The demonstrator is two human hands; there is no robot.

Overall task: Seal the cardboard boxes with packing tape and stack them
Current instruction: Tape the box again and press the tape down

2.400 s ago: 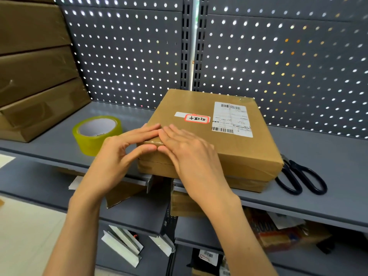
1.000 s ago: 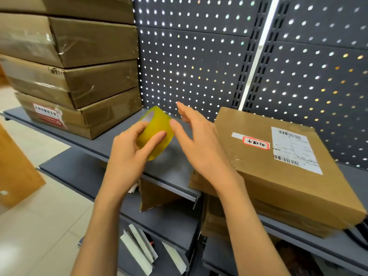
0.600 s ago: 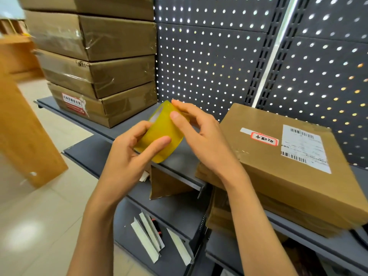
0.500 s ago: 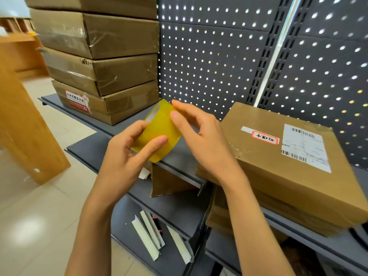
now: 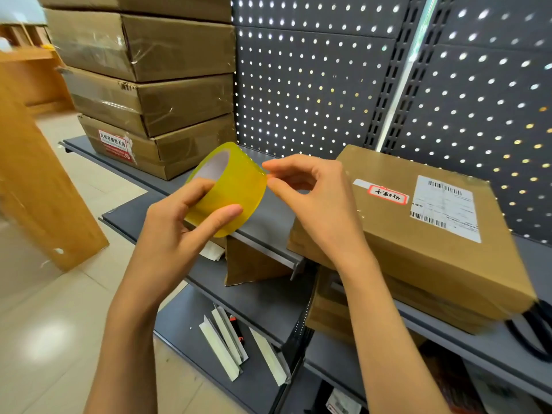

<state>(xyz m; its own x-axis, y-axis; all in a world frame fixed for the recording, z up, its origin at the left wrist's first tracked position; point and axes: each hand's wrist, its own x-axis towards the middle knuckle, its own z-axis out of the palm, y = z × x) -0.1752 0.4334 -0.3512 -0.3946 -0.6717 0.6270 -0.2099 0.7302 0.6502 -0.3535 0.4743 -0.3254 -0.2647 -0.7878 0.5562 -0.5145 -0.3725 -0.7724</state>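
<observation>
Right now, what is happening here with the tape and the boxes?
A person is getting tape ready. The left hand holds the yellow tape roll above the grey shelf, while the right hand pinches at the roll's edge, apparently picking up the free end. The labelled box lies beside them on the shelf; taped boxes are stacked further left.

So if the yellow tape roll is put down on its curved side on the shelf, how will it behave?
The tape roll is round with a hollow core, so it would probably roll. It looks stiff, keeping its ring shape under the left hand. Its glossy surface may be slippery; the right hand picks at its edge with the fingertips.
</observation>
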